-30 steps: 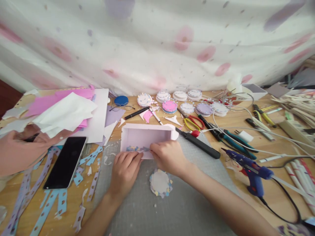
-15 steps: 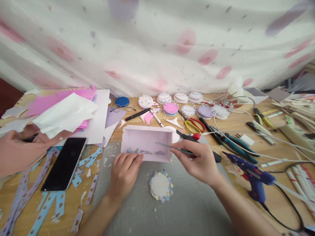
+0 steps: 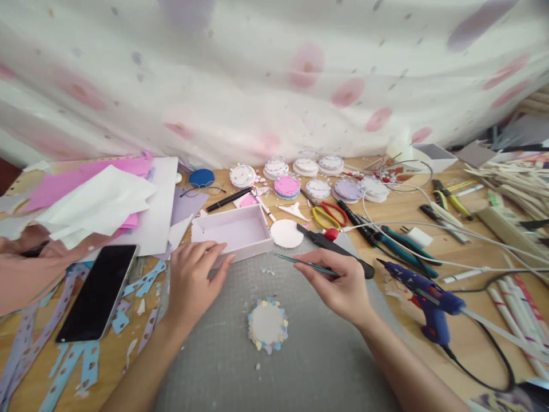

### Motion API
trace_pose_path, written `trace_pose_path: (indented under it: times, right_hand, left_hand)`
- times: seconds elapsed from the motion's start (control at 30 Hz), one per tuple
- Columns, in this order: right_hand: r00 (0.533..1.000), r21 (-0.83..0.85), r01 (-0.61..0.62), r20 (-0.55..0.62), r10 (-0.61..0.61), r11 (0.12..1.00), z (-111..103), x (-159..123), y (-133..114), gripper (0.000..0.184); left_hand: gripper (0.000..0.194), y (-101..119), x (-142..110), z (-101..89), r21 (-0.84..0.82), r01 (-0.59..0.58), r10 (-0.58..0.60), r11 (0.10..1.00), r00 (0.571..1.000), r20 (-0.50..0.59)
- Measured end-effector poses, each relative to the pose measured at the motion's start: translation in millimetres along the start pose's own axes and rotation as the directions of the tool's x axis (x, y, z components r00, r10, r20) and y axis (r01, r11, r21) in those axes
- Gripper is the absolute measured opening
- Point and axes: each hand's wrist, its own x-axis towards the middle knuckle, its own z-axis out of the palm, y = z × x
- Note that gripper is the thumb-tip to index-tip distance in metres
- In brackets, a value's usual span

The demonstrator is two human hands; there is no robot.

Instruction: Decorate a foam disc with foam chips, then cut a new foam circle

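1. Beyond the left hand (image 3: 195, 280) and right hand (image 3: 338, 280), a white, thin-looking curtain (image 3: 240, 91) spans the background, its soft folds dropping to the tabletop's far edge.
2. Its print has faded pink flowers (image 3: 307, 67) up and away from both hands, a broad mauve blotch (image 3: 189, 14) above the left, and small grey flecks.
3. Beneath and around both hands spreads a honey-coloured wooden tabletop (image 3: 472, 352) with visible grain.
4. Far out past the left hand, a dark reddish-brown surface (image 3: 7, 171) shows below the curtain, too cropped to identify.
5. Pale, diffuse light covers everything, dimmer at the far corner beyond the right hand.
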Motion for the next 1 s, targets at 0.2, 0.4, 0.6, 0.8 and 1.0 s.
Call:
trace_pose_path:
  times: [0.2,0.4,0.6,0.8,1.0]
  right_hand:
    - [0.999,0.016,0.035,0.023,-0.035,0.999,4,-4,5,0.011]
    - [0.998,0.017,0.064,0.028,-0.065,0.998,4,-5,4,0.009]
    - [0.996,0.016,0.082,0.025,-0.082,0.997,5,-6,2,0.009]
    - [0.99,0.055,0.136,0.039,-0.138,0.989,5,-11,-7,0.006]
    - [0.98,0.093,0.179,0.075,-0.186,0.98,8,-14,-12,0.005]
  left_hand:
    - [0.004,3,2,-5.7,-0.063,0.088,-0.095,0.994,0.988,-0.122]
    - [0.006,3,8,-5.4,-0.046,0.106,-0.112,0.993,0.983,-0.145]
    - [0.027,8,14,-9.5,-0.172,0.139,-0.168,0.975,0.971,-0.171]
    - [0.021,46,5,-28.1,-0.542,0.267,-0.189,0.797,0.962,0.196]
    - [0.021,57,-6,-27.9,-0.671,0.363,-0.217,0.646,0.931,0.294]
